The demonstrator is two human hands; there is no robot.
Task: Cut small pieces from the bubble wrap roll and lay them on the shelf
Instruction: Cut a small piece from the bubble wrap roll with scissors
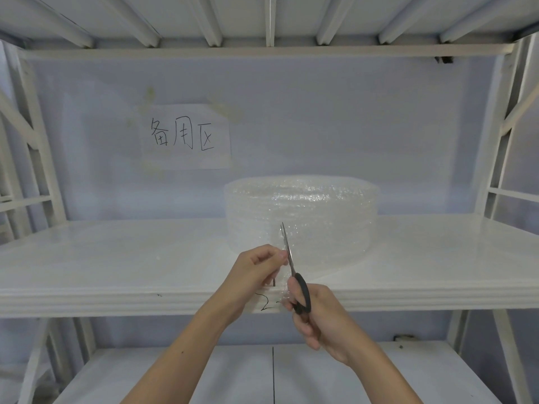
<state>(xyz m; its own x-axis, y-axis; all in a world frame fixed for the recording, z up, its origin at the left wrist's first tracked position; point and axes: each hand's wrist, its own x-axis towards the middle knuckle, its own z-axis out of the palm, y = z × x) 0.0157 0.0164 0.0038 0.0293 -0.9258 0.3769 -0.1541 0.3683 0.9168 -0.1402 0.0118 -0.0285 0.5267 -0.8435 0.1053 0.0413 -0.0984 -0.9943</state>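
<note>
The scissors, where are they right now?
In the head view, just right of centre, the scissors are in the right hand, blades pointing up along the bubble wrap roll, beside the left hand.

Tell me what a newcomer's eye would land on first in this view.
Probably the two hands in the foreground: the right hand works black-handled scissors while the left hand pinches the loose bubble wrap beside the blades. Behind them the bubble wrap roll stands on the white shelf, right of centre. On the back wall, upper left, hangs a handwritten paper sign.
</note>
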